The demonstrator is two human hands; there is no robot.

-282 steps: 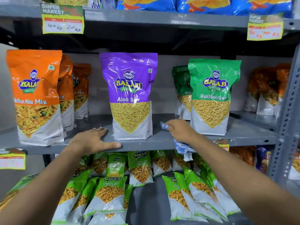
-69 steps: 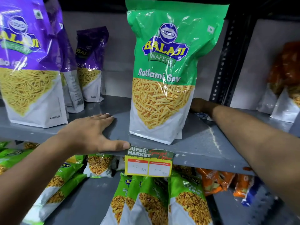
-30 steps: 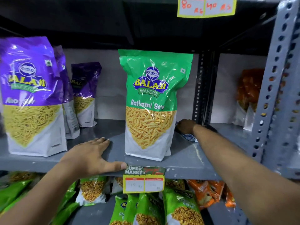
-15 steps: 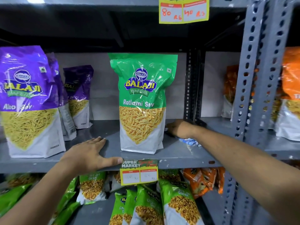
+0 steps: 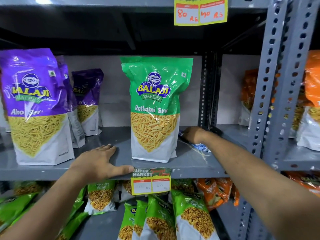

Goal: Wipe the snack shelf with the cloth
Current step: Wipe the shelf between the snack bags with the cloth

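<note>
Head view: my right hand (image 5: pixel 193 135) fingers press the cloth (image 5: pixel 200 146) near the shelf (image 5: pixel 190 161) back corner; left hand (image 5: pixel 98 161) lies flat. Next, wipe forward.

Lighting's pretty uneven here. The green pouch (image 5: pixel 154 108) and purple pouch (image 5: pixel 34 104) have white glare streaks all over the plastic, so light's coming from in front and above. Up above the left hand (image 5: pixel 98 163) the underside of the upper shelf (image 5: pixel 86 28) goes almost black. Wide-angle lens bends the grey upright (image 5: pixel 277 84) beyond the right hand (image 5: pixel 194 135). Forearms nearest the camera are soft and blurry.
</note>
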